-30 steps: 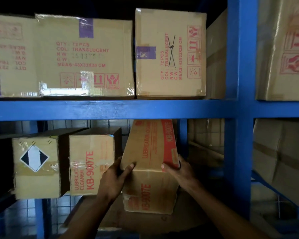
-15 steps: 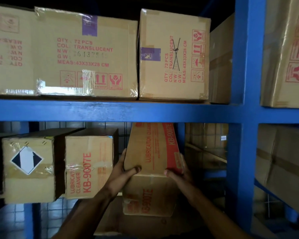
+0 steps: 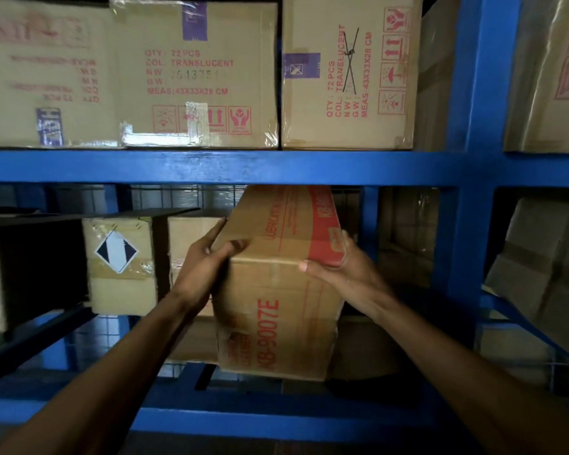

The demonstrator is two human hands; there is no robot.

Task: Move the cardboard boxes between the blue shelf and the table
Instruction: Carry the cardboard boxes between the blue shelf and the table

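The left hand point(image 3: 207, 264) at 9 o'clock and right hand point(image 3: 345, 270) at 3 o'clock grip the tilted cardboard box point(image 3: 276, 307) with curled fingers point(image 3: 232, 247), now nudged closer to its neighbour point(image 3: 191, 231) on the blue shelf point(image 3: 211, 167), probably being slotted in.

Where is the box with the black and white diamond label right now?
Head view: the diamond-label box sits on the lower level of the blue shelf, left of centre, between a shadowed box and the cardboard box behind the left hand.
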